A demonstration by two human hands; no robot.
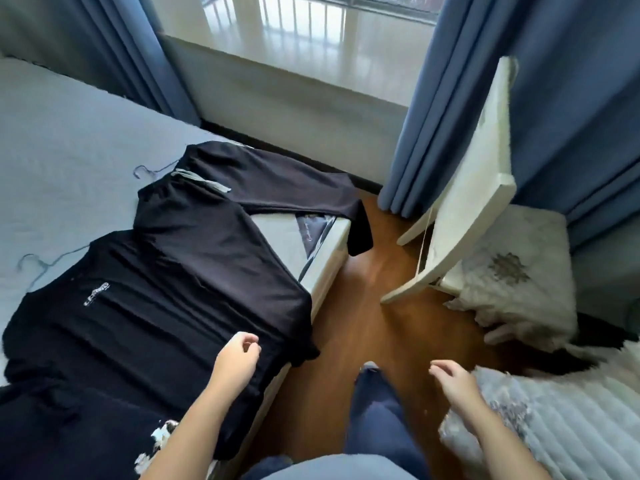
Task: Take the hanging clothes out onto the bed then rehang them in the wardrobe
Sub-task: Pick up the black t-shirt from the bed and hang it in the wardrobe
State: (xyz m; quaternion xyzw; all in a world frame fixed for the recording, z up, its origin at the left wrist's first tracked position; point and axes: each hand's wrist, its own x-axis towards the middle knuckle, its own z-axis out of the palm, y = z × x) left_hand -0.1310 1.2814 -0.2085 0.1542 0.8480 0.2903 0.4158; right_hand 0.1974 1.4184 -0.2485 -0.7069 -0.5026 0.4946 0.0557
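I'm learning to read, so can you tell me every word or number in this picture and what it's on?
Small white print on the chest of the black short-sleeved shirt: too blurred to read.
Thin pale script on the dark corner panel of the white mattress: too small to read.
No other writing shows.

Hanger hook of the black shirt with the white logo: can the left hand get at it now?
Probably yes. The hook lies bare on the bed sheet, nothing covers it, and the left hand is empty over that shirt.
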